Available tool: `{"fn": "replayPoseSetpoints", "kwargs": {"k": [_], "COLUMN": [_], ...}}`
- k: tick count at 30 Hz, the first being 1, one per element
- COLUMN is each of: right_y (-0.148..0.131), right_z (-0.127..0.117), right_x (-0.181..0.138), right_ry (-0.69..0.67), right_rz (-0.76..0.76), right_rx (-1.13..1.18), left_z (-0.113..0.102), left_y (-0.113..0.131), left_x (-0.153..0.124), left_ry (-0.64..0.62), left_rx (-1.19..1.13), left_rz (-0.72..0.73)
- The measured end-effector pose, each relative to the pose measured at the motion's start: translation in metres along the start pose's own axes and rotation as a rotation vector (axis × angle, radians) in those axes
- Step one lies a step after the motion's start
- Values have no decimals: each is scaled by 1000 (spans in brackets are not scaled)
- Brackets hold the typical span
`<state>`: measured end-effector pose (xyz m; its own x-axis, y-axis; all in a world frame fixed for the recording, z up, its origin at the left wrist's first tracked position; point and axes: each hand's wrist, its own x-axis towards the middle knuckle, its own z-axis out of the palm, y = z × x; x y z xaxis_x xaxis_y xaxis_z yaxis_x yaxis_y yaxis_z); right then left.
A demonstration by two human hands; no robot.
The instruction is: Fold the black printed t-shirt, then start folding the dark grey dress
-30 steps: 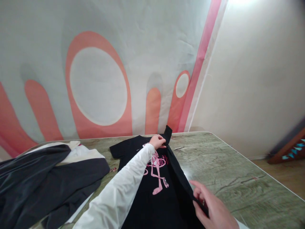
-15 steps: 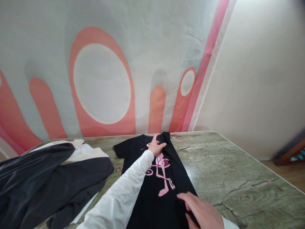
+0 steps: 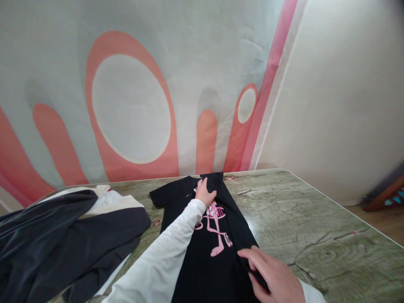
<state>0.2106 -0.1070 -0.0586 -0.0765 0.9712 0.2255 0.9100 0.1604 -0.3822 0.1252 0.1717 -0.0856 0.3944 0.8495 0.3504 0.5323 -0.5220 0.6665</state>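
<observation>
A black T-shirt (image 3: 202, 261) with a pink cartoon print lies lengthwise on the wood-grain table (image 3: 299, 223). Its right side is folded in over the body. My left hand (image 3: 204, 192), in a long white sleeve, rests flat near the collar, fingers stretched out on the folded edge. My right hand (image 3: 271, 275) lies near the bottom right on the folded edge, fingers pressing down on the cloth and apparently pinching its rim.
A heap of dark grey and white clothes (image 3: 63, 235) covers the table's left side. A wall with pink and white shapes stands right behind the table. The table's right edge (image 3: 347, 210) drops to a wooden floor.
The lifted right sleeve and side of the shirt came down and now lie folded flat. My left hand went from gripping the sleeve to lying flat. My right hand moved left onto the shirt.
</observation>
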Motion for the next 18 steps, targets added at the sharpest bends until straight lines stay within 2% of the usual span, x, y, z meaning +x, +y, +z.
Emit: {"fn": "replayPoseSetpoints", "kwargs": {"k": [3,8,10,18], "right_y": [-1,4,4,-2], "right_z": [1,5,4,2], "right_x": [-1,1,2,-2], "right_ry": [14,-122,-134,13], "right_rz": [0,-62,-84,-83], "right_rx": [-12,29,49,70], "left_z": [1,1,0,-5], "left_y": [-2,-4,-3,-3], "left_x": [2,3,2,1], "left_ry": [18,63,91,145], "left_rx": [24,31,39,150], "left_rz": [-3,1,6,41]}}
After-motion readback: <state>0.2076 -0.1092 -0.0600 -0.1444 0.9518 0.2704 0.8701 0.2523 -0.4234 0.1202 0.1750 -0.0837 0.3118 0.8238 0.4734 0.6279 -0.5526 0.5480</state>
